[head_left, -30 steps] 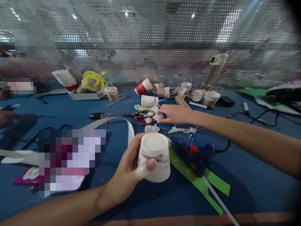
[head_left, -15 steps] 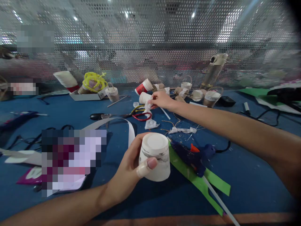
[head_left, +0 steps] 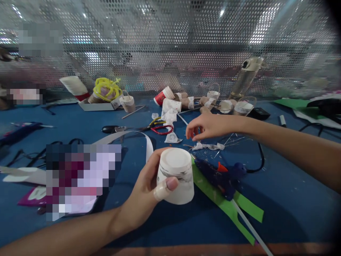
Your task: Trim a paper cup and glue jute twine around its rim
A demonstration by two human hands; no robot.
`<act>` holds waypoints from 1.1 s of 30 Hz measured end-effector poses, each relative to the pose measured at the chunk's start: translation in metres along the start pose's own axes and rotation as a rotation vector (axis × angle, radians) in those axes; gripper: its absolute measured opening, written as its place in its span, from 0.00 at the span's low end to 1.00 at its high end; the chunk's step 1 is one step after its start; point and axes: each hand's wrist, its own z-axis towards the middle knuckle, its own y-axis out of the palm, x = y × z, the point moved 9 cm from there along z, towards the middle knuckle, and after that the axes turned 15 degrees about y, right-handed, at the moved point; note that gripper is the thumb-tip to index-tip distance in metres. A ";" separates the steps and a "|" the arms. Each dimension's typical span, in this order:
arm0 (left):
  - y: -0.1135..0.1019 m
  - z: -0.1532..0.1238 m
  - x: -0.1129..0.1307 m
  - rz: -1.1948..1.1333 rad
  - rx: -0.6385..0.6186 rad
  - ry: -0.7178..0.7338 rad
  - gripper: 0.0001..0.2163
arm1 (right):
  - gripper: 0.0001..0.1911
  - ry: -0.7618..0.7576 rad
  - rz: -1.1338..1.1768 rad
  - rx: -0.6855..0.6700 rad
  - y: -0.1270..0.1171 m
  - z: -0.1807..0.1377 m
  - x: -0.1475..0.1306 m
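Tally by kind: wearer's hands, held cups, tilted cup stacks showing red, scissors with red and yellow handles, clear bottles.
Hands: 2 (left hand, right hand)
Held cup: 1
Cup stacks: 2 (left-side stack, middle stack)
Scissors: 1
Clear bottle: 1
Total: 7

A pale-lidded bottle (head_left: 243,83) stands by a perforated grey screen (head_left: 170,32).

White cup (head_left: 182,172) with grey-black streaks; green strip (head_left: 218,201); blue table (head_left: 130,160)

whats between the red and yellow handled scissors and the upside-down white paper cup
A crumpled white patterned scrap and blue tabletop show between scissors and cup in the head view.
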 end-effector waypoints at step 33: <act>0.001 0.001 -0.006 0.029 -0.028 -0.031 0.17 | 0.12 0.222 0.432 0.354 -0.031 -0.061 0.028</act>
